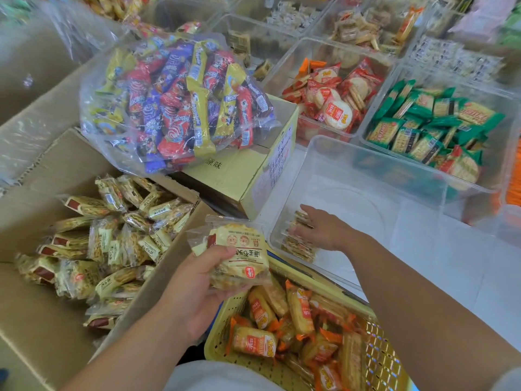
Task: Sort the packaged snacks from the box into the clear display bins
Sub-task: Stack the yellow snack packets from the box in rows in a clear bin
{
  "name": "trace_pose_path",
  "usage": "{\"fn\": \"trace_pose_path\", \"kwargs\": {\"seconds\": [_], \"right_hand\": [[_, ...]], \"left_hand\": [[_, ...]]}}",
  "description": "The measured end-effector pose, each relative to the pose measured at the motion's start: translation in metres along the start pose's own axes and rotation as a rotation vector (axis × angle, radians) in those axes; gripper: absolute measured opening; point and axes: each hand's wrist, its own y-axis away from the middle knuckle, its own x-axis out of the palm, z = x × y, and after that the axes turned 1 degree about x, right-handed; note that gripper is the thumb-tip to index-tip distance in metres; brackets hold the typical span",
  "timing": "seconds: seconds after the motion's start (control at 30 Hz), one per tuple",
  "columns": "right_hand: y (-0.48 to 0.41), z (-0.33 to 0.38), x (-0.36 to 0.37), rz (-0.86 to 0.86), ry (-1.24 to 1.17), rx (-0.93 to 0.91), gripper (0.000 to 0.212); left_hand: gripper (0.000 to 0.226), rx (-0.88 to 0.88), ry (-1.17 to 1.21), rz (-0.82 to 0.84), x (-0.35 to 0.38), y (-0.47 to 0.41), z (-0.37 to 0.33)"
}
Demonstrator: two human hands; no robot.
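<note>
my left hand (197, 283) grips pale yellow cracker packs (239, 249) with clear edges, box (42, 334) to its left, while my right hand (320, 228) lies spread on matching packs (298, 245) inside the clear bin (375, 160).

Pale tiled floor (439, 266), soft even light

Two hands, the left hand (197, 283) and the right hand (321, 230); one cardboard box (33, 320); pale yellow packets (112, 249) inside it, too many to count; one yellow basket (220, 345); one clear bag (174, 103) of mixed bars; one small carton (242, 176); three clear bins countable nearby, the near bin (375, 162), the red-packet bin (277, 71) and the green-packet bin (504, 142); farther bins blur together, number unclear.
</note>
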Motion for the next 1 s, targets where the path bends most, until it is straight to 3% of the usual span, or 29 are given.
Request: {"fn": "trace_pose_path", "kwargs": {"seconds": [0.17,0.27,0.37,0.5,0.57,0.7,0.8,1.0], "right_hand": [[0.025,0.014,-0.012,-0.203,0.033,0.016,0.077],[0.061,0.038,-0.015,-0.402,-0.141,-0.188,0.067],[0.106,0.065,-0.004,-0.397,-0.311,-0.459,0.063],[0.138,0.083,0.024,-0.314,-0.132,-0.603,0.075],[0.142,0.085,0.038,-0.319,-0.048,-0.613,0.076],[0.146,0.086,0.049,-0.310,-0.109,-0.568,0.065],[0.146,0.081,0.049,-0.316,-0.139,-0.551,0.057],[0.123,0.055,0.022,-0.550,-0.460,-0.353,0.042]], "left_hand": [[0.056,0.005,0.059,0.018,0.003,0.003,-0.005],[0.055,0.010,0.075,0.015,0.002,0.003,-0.005],[0.050,0.009,0.066,0.033,0.003,0.002,-0.004],[0.041,-0.018,-0.022,0.112,0.007,0.002,-0.002],[0.039,-0.045,-0.082,0.161,0.009,0.003,-0.001],[0.033,-0.065,-0.127,0.177,0.013,0.002,0.001],[0.042,-0.074,-0.115,0.147,0.015,0.001,0.002],[0.045,-0.072,-0.057,0.074,0.014,-0.002,0.001]]}}
